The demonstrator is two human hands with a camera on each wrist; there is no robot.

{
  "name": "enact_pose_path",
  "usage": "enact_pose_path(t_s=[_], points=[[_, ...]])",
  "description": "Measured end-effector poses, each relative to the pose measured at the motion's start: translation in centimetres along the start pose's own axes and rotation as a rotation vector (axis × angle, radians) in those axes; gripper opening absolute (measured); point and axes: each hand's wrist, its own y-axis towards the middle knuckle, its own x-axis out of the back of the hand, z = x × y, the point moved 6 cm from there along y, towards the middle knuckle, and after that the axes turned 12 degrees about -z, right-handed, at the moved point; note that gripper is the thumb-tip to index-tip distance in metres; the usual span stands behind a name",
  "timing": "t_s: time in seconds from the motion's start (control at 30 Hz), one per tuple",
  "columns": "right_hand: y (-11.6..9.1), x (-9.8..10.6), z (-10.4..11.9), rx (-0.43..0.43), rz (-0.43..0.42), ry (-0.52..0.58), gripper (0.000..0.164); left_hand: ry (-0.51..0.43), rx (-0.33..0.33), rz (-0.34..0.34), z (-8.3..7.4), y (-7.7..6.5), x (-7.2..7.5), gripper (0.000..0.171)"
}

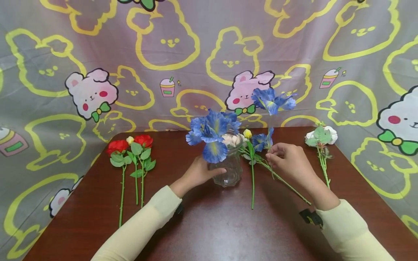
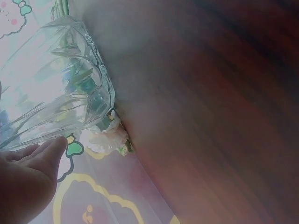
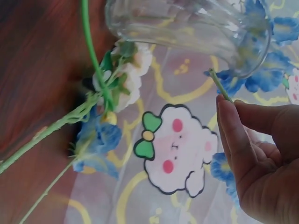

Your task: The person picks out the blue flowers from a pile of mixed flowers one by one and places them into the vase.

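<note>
My left hand [image 1: 199, 172] grips the clear glass vase [image 1: 228, 171] from its left, thumb across the front; the fingers behind it are hidden. A cluster of blue irises [image 1: 212, 128] sits at the vase's mouth, and whether its stems are inside I cannot tell. To the right, my right hand [image 1: 289, 161] pinches the stem of a single blue iris [image 1: 273, 100], its bloom raised above the hand. In the right wrist view, the cut end of that stem [image 3: 219, 85] pokes out past the fingertips, near the mouth of the vase [image 3: 177, 28].
Right of the vase lie a yellow bud [image 1: 247, 134], pale roses [image 1: 232, 140] and another blue iris [image 1: 259, 142]. Red roses [image 1: 118, 146] lie at the left of the brown table [image 1: 209, 232], white roses [image 1: 330, 135] at the right. A patterned curtain [image 1: 196, 40] hangs behind.
</note>
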Motion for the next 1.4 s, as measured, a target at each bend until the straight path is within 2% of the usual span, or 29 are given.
enact_pose_path(t_s=[0.23, 0.37, 0.47, 0.6, 0.7, 0.8, 0.9, 1.03, 1.27, 1.4], points=[[-0.4, 0.1, 2.2, 0.047, -0.059, 0.020, 0.009, 0.024, -0.034, -0.023, 0.3, -0.3, 0.4, 0.076], [-0.4, 0.1, 3.3, 0.094, -0.086, 0.032, 0.008, 0.048, -0.014, -0.064, 1.0, -0.3, 1.4, 0.079], [-0.4, 0.1, 3.8, 0.124, -0.102, 0.036, 0.006, 0.041, 0.041, -0.104, 1.6, -0.5, 2.5, 0.089], [-0.5, 0.1, 4.5, 0.150, -0.111, 0.032, 0.006, -0.031, 0.106, -0.151, 1.9, -1.0, 4.0, 0.105], [-0.7, 0.3, 5.2, 0.179, -0.115, 0.037, 0.007, -0.074, 0.110, -0.200, 1.7, -1.4, 5.3, 0.120], [-0.8, 0.4, 5.8, 0.220, -0.125, 0.051, 0.006, -0.096, 0.066, -0.268, 0.9, -1.5, 6.5, 0.131], [-1.0, 0.4, 6.4, 0.266, -0.138, 0.060, 0.004, -0.129, -0.025, -0.342, -0.5, -1.2, 7.7, 0.130], [-1.2, 0.4, 6.9, 0.302, -0.134, 0.085, 0.005, -0.173, -0.154, -0.416, -3.1, -0.6, 9.0, 0.124], [-1.6, -0.3, 7.8, 0.324, -0.087, 0.139, 0.005, -0.131, -0.378, -0.499, -8.3, 0.4, 9.6, 0.109], [-1.7, -0.8, 8.5, 0.355, -0.075, 0.146, 0.004, -0.160, -0.522, -0.514, -11.3, 0.8, 9.6, 0.094]])
